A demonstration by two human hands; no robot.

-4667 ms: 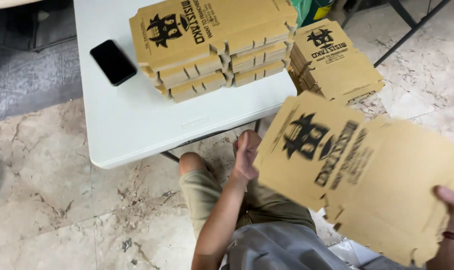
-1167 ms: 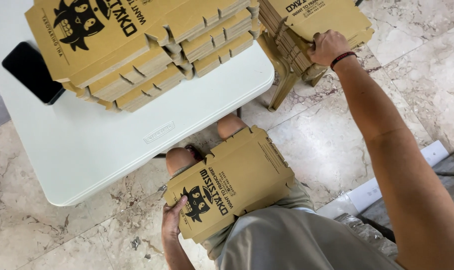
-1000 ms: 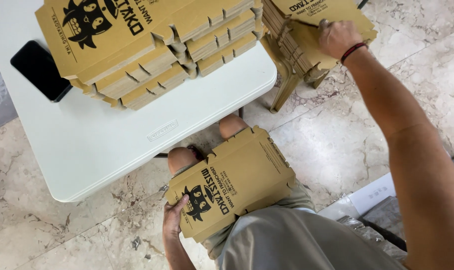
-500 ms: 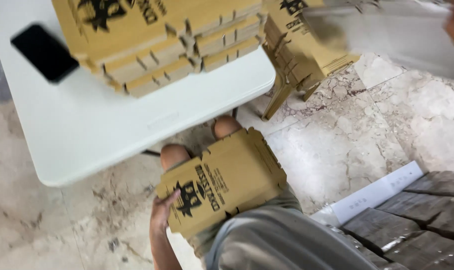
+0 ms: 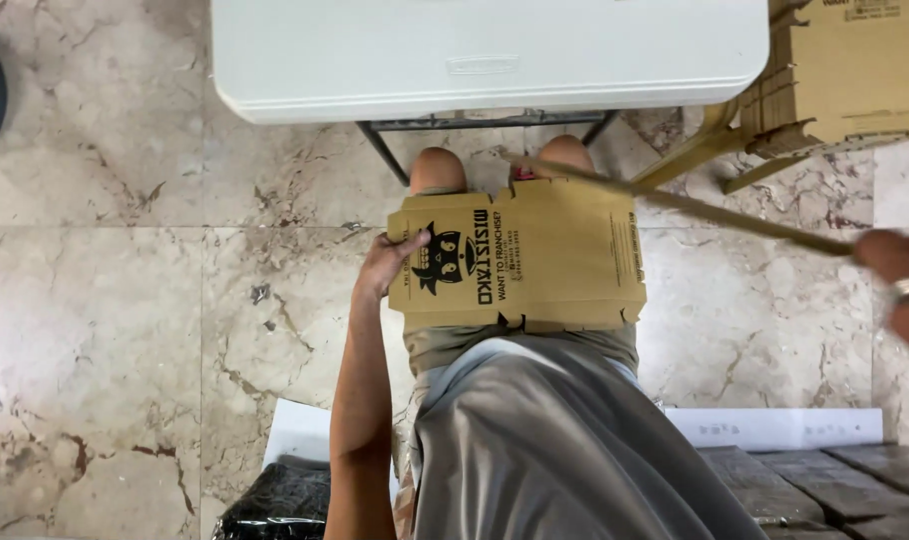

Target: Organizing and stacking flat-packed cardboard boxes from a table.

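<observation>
Two cardboard pieces in hand, one per side, over a marble floor.

On the lap lies a flat printed box blank (image 5: 520, 258); the left hand (image 5: 387, 266) grips its left edge, thumb on top, fingers closed around the rim. The right hand (image 5: 900, 285), blurred at the frame's right edge, holds a second cardboard sheet (image 5: 695, 205) seen edge-on, slanting across above the blank; how tightly it pinches I cannot tell. A white folding table (image 5: 490, 50) stands just ahead of the knees, a stack of flat blanks (image 5: 845, 70) beside it.

Top: a loose grey shirt (image 5: 565, 450), seen at lower centre.
Legs: khaki shorts (image 5: 455, 345), knees left bare.
Right hand (image 5: 900, 290): blurred at the right edge.
Arms: no sleeves are seen.
</observation>
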